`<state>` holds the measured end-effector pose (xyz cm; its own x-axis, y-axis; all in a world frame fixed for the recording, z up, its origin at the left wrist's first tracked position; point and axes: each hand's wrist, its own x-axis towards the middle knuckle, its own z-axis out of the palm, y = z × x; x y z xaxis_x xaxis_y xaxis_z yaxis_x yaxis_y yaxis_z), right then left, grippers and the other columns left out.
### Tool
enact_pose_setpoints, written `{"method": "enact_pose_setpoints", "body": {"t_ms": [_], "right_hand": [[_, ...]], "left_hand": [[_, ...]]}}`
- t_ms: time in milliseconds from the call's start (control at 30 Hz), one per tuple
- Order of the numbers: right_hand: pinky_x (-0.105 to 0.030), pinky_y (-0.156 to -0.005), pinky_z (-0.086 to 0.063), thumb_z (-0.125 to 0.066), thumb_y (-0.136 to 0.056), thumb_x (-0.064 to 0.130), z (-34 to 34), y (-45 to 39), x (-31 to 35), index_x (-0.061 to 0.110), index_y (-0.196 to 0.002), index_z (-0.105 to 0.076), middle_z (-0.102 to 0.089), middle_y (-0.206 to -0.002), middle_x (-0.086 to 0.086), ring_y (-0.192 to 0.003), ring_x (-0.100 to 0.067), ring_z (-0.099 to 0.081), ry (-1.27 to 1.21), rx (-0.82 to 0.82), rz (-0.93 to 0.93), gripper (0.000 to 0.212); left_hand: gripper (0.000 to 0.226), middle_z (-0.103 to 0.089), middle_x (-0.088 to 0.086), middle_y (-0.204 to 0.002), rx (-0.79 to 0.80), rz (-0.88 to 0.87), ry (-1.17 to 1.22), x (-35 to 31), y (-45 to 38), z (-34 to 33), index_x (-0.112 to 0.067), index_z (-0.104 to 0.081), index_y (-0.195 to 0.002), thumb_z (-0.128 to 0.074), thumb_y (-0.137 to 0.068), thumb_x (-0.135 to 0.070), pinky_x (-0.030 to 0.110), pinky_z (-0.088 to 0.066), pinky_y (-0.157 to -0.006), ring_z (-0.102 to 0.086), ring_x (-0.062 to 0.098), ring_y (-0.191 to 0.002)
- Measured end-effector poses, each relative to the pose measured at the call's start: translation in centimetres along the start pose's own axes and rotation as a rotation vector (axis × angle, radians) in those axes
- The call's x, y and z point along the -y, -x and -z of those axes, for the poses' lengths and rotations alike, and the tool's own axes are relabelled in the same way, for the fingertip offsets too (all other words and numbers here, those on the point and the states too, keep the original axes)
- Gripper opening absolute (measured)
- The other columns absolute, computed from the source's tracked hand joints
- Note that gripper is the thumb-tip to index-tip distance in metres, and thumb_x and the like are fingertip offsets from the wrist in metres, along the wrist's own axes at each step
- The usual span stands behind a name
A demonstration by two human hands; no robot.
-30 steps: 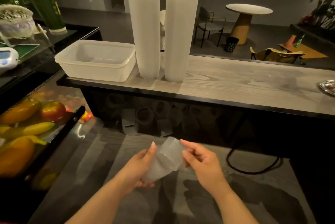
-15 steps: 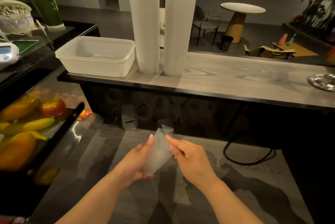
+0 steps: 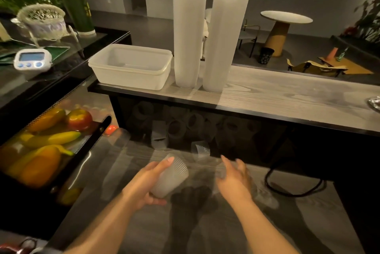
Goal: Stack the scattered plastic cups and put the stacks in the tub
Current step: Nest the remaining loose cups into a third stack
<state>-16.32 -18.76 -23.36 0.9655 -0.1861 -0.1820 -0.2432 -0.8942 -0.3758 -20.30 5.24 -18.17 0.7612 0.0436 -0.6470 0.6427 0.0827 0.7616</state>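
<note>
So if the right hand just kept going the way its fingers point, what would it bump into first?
Probably the loose clear cup lying just beyond the fingertips of the right hand, up and slightly left of them. The hand is blurred and depth is hard to judge, so it might pass beside it.

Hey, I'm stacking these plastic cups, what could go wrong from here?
1. The two tall stacks on the upper counter stand unsupported beside the tub; a bump might topple them.
2. The left hand grips its cup near the base only, so it may slip.
3. The right hand reaches toward clear cups in dim shadow; it might knock one away.
</note>
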Motion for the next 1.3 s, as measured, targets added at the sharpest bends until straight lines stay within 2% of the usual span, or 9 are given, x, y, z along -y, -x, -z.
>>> {"method": "enact_pose_setpoints", "body": {"t_ms": [67,133,367,633,767,967,1100,1200,1300], "right_hand": [[-0.045,-0.112,-0.031,-0.056,-0.092,0.036,-1.3,-1.0,-2.4,0.044,-0.152,-0.020,-0.020,-0.158,-0.006,-0.142,-0.032,-0.028,0.137,0.182,-0.167,0.071],[-0.043,-0.110,-0.039,-0.048,-0.094,0.020,-2.8,-1.4,-4.6,0.037,-0.151,-0.029,-0.036,-0.153,-0.003,-0.139,-0.027,-0.038,0.111,0.214,-0.180,0.062],[-0.030,-0.099,-0.046,-0.048,-0.099,0.020,-3.0,-0.7,-6.5,0.030,-0.129,-0.060,-0.062,-0.132,0.004,-0.122,-0.019,-0.056,0.044,0.115,-0.169,0.034],[-0.025,-0.073,-0.051,-0.063,-0.093,0.011,1.5,1.3,-0.1,0.014,-0.103,-0.070,-0.071,-0.087,0.001,-0.078,-0.012,-0.064,-0.832,0.149,0.024,0.013],[-0.028,-0.070,-0.053,-0.056,-0.098,0.022,3.5,2.8,3.2,0.018,-0.083,-0.072,-0.069,-0.077,0.000,-0.070,-0.013,-0.062,-0.927,0.368,0.261,0.022],[-0.027,-0.092,-0.046,-0.048,-0.098,0.047,3.4,2.7,5.9,0.041,-0.089,-0.062,-0.050,-0.118,0.013,-0.105,-0.001,-0.054,-0.456,0.357,0.512,0.018],[-0.031,-0.115,-0.030,-0.031,-0.091,0.071,4.0,2.8,7.2,0.038,-0.109,-0.063,-0.015,-0.157,0.024,-0.142,0.002,-0.023,-0.322,0.356,0.642,0.049],[-0.036,-0.120,-0.025,-0.032,-0.099,0.057,4.2,3.1,8.1,0.026,-0.141,-0.047,-0.014,-0.161,0.020,-0.146,-0.004,-0.019,-0.213,0.335,0.681,0.055],[-0.036,-0.117,-0.030,-0.033,-0.101,0.050,4.2,2.7,8.8,0.024,-0.127,-0.059,-0.019,-0.160,0.020,-0.142,-0.007,-0.028,-0.111,0.273,0.689,0.045]], "left_hand": [[0.089,-0.056,0.006,-0.122,0.023,-0.029,0.041,0.1,0.1,0.6,-0.030,-0.060,-0.117,-0.086,-0.043,-0.073,0.054,-0.060,-0.076,-0.060,0.033,-0.108],[0.108,-0.057,0.007,-0.120,0.009,-0.052,0.071,0.1,0.0,1.1,-0.029,-0.061,-0.116,-0.087,-0.022,-0.074,0.050,-0.061,-0.074,-0.060,0.032,-0.107],[0.083,-0.059,0.007,-0.124,0.059,-0.057,0.037,0.3,-0.2,1.3,-0.029,-0.060,-0.123,-0.084,-0.053,-0.067,0.051,-0.060,-0.083,-0.061,0.031,-0.111],[0.075,-0.057,0.006,-0.125,0.060,-0.095,-0.015,0.7,-0.5,1.1,-0.028,-0.057,-0.126,-0.073,-0.061,-0.063,0.049,-0.060,-0.084,-0.061,0.028,-0.111],[0.074,-0.055,0.005,-0.127,0.107,-0.136,-0.060,0.1,-0.3,0.9,-0.030,-0.055,-0.126,-0.071,-0.063,-0.064,0.048,-0.062,-0.080,-0.059,0.028,-0.113],[0.069,-0.060,0.007,-0.123,0.132,-0.150,-0.015,-1.0,0.0,0.6,-0.029,-0.055,-0.127,-0.070,-0.071,-0.068,0.046,-0.062,-0.077,-0.064,0.028,-0.109],[0.082,-0.066,0.008,-0.119,0.107,-0.131,0.045,-1.0,0.1,1.1,-0.030,-0.059,-0.121,-0.072,-0.055,-0.077,0.044,-0.062,-0.070,-0.067,0.028,-0.106],[0.073,-0.064,0.011,-0.120,0.082,-0.124,0.096,-0.4,0.2,1.5,-0.026,-0.058,-0.122,-0.073,-0.068,-0.074,0.045,-0.062,-0.071,-0.065,0.030,-0.107],[0.064,-0.064,0.013,-0.118,0.029,-0.091,0.112,0.1,0.1,2.0,-0.022,-0.060,-0.119,-0.068,-0.070,-0.062,0.046,-0.061,-0.070,-0.066,0.032,-0.104]]}}
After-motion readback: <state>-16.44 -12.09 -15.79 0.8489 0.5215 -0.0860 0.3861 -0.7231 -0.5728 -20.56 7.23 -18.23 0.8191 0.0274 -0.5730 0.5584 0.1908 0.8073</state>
